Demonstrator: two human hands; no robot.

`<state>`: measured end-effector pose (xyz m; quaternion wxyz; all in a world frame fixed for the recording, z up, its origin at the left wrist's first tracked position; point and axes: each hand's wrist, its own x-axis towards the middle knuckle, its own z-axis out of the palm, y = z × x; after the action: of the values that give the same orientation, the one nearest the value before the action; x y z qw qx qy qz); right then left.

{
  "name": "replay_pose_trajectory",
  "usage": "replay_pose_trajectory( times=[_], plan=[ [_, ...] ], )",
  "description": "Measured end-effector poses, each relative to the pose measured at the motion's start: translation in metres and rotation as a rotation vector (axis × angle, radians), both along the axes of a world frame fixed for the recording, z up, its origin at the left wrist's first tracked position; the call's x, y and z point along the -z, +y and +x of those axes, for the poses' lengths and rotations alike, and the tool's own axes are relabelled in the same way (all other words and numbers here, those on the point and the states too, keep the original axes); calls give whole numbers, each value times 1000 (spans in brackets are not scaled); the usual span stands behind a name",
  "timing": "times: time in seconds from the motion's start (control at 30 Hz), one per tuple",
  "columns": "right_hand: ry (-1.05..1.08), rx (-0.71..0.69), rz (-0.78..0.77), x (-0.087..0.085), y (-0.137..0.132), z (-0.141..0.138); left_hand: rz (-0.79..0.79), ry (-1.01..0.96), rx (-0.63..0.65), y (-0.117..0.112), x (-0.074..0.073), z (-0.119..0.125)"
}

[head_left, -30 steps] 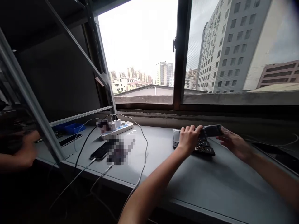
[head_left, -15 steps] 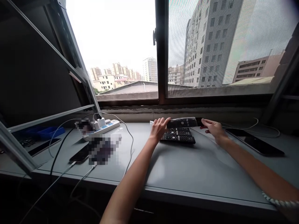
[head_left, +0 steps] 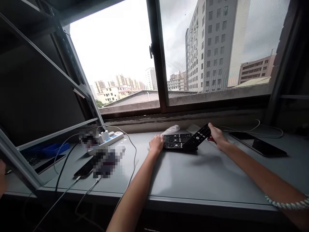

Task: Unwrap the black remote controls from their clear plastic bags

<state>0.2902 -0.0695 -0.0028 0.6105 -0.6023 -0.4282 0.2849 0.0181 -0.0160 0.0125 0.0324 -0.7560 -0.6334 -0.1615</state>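
Observation:
Two black remote controls [head_left: 174, 141] lie side by side on the grey bench [head_left: 207, 177] below the window. My left hand [head_left: 156, 144] rests with curled fingers against their left end. My right hand [head_left: 216, 135] grips the far end of a third black remote [head_left: 198, 137], which is tilted up over the right side of the flat ones, its near end touching down beside them. A crumpled white cloth or bag [head_left: 171, 129] lies just behind the remotes.
A white power strip [head_left: 106, 137] with chargers and trailing cables sits at the left, with a dark phone [head_left: 84, 168] in front. A dark tablet [head_left: 258, 143] lies at the right. A metal shelf frame [head_left: 19, 161] and a blue tray [head_left: 45, 149] stand left.
The remote held level between both hands is now in my right hand alone, tilted down onto the flat remotes. My left hand dropped to their left end. The view shifted right.

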Motion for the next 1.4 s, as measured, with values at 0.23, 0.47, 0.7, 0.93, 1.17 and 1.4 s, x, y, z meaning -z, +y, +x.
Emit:
replay_pose_trajectory(
  times=[0.23,0.47,0.7,0.93,1.17,1.4],
  plan=[
    [64,-362,-132,-20,-25,-39,-45,52,-31,2,6,2],
    [-427,-497,-84,-17,-29,-38,-100,86,-53,-7,-1,8],
    [-637,-653,39,-28,-46,-59,-6,63,-50,-15,-3,12],
    [-826,-808,121,-17,-53,-78,130,23,157,-27,-1,30],
    [-852,-763,162,-13,-51,-81,242,-13,218,-32,-1,35],
    [-958,-731,223,-15,-53,-75,232,6,196,-29,0,33]
  ],
)
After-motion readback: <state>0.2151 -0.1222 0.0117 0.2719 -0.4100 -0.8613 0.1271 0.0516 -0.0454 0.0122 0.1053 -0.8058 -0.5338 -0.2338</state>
